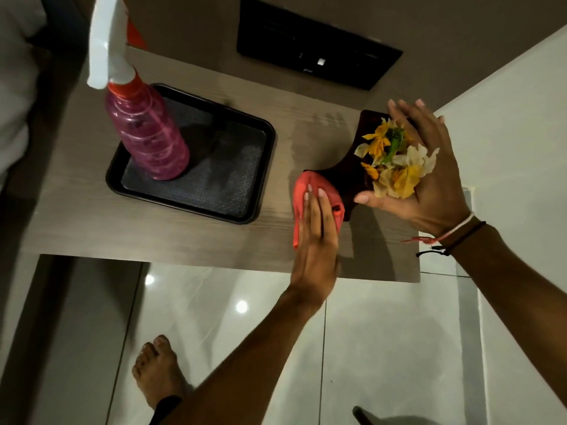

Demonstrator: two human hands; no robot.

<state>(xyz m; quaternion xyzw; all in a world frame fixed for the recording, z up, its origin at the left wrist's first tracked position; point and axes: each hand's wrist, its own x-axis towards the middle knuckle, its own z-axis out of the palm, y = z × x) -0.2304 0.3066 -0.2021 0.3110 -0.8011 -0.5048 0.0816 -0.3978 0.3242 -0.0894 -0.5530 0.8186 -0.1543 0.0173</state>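
A dark vase [346,182] with yellow and pale flowers [395,161] stands tilted at the right end of a wooden shelf [196,237]. My right hand [429,179] cups the flowers and the vase's top, fingers spread and thumb under the blooms. My left hand [316,240] lies flat, fingers straight, pressing a red cloth [303,194] against the vase's base and the shelf.
A pink spray bottle [147,133] with a white trigger stands on a black tray [245,167] at the shelf's left. A black wall panel [319,44] is behind. A white wall [506,118] bounds the right. A bare foot [156,369] stands on the glossy tiled floor.
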